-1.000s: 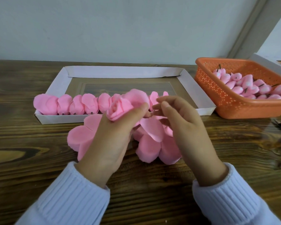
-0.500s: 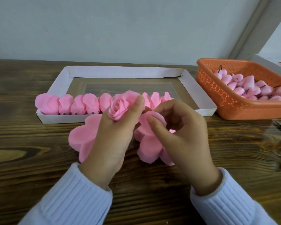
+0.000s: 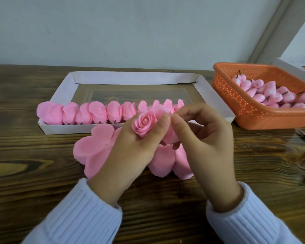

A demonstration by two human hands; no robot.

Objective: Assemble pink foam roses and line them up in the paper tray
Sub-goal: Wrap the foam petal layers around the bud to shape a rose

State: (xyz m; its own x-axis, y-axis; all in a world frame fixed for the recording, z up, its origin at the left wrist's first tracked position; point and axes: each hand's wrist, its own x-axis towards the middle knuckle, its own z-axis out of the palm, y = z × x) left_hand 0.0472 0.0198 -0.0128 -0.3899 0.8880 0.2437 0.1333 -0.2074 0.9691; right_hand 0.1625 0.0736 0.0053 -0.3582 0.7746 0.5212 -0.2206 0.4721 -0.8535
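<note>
My white sleeves [image 3: 74, 217] come in low over the near edge of the desk [image 3: 33, 173]. Just past them my left grip [image 3: 130, 155] is curled round the rose [image 3: 144, 124], thumb on one side and forefinger on the other, so its spiral centre faces up at me. My right grip [image 3: 208, 147] meets it from the right, thumb and forefinger tips pinching an outer petal at the rose's edge. Its other fingers are loosely bent and hold nothing.

Under both hands, flat on the desk, lie the petal cut-outs [image 3: 93, 150] — one to the left, more to the right, partly hidden by my wrists.

I judge I am at the wrapping step, pressing an outer petal into place. The foam looks soft, so the next move calls for a light squeeze, not a crush. After that the rose should go sideways to the right end of the row.

Beyond my hands the paper tray [image 3: 60, 128] holds that row of finished roses [image 3: 97, 113] along its near wall, stems toward me. My fingers hide its right end. Farther right sits the orange basket [image 3: 253, 118] of pink buds [image 3: 271, 96].
</note>
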